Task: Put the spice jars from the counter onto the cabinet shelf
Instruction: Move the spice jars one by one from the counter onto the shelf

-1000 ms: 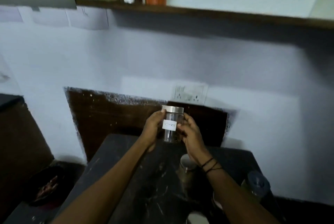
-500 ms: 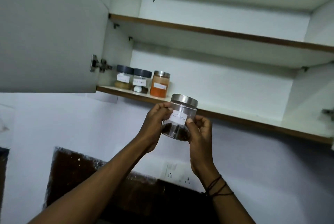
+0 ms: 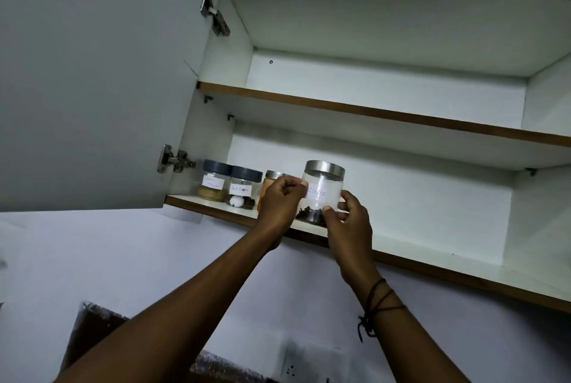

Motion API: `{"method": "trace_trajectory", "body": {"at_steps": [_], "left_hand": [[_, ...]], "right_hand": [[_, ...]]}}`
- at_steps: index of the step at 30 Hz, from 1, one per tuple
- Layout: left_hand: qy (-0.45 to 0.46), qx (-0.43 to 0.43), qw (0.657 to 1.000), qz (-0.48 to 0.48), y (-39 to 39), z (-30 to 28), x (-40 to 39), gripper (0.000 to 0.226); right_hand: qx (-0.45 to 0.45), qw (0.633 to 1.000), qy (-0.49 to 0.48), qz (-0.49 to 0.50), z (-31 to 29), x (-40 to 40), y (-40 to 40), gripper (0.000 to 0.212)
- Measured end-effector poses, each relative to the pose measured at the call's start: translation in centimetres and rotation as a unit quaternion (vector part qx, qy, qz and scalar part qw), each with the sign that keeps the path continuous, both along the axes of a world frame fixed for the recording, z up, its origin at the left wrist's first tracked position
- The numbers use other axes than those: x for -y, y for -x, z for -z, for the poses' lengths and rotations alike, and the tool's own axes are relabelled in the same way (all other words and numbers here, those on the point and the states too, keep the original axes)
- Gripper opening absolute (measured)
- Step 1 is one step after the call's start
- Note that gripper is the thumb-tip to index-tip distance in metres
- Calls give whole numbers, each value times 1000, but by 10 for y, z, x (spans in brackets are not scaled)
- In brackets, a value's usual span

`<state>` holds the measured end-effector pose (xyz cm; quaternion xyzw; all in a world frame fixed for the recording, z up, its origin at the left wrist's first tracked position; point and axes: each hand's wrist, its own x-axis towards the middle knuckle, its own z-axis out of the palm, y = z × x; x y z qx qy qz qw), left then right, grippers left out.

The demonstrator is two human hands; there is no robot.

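A clear cloves jar [image 3: 323, 189] with a steel lid and a white label is at the front edge of the lower cabinet shelf [image 3: 432, 256]; whether its base rests on the board I cannot tell. My left hand [image 3: 279, 208] grips its left side and my right hand [image 3: 347, 222] grips its lower right side. On the shelf to its left stand two dark-lidded labelled jars [image 3: 214, 181] [image 3: 244, 188]. An orange spice jar [image 3: 272, 180] with a steel lid is partly hidden behind my left hand.
The cabinet door [image 3: 92, 73] hangs open on the left, with hinges at its inner edge. An upper shelf [image 3: 370, 110] runs above. The lower shelf stretches bare to the right of the jars. A wall socket [image 3: 309, 364] sits below, and the counter is out of view.
Both hands have lifted the cloves jar from above the counter up to the lower shelf's front edge, beside the orange jar. The view has tilted upward into the cabinet.
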<state>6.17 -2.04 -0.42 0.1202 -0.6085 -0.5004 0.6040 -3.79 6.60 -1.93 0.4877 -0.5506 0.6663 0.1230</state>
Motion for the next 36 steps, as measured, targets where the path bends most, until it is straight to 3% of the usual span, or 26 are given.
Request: {"method": "trace_trajectory", "body": {"at_steps": [11,16,19,23,26,28,33,36], "left_hand": [[64,175,973,-133,56,-21,75,32],[71,243,957,-140,69,-18,96,35],[87,261,951,-138,72,-19,100,30],[99,284,941,-156,75,-15,104,30],[106,295,931,-188,76,-12,101,29],[107,298,925,-211,75,-10,98,28],[147,277,920,-236,66,-2,83,7],[200,241,919,-238,54,7,65,15]], "right_hand": [[-49,975,-195,99,-31,72,47,17],[-76,957,-265,94,-35,88,58,29],[-84,952,-284,80,-39,94,59,33],[-76,950,-296,59,-39,95,61,14],[-88,947,-300,70,-37,94,63,21],[-96,943,-306,83,-35,92,60,9],[-137,936,-302,119,-31,83,59,36],[-175,942,-259,123,-25,67,49,37]]}}
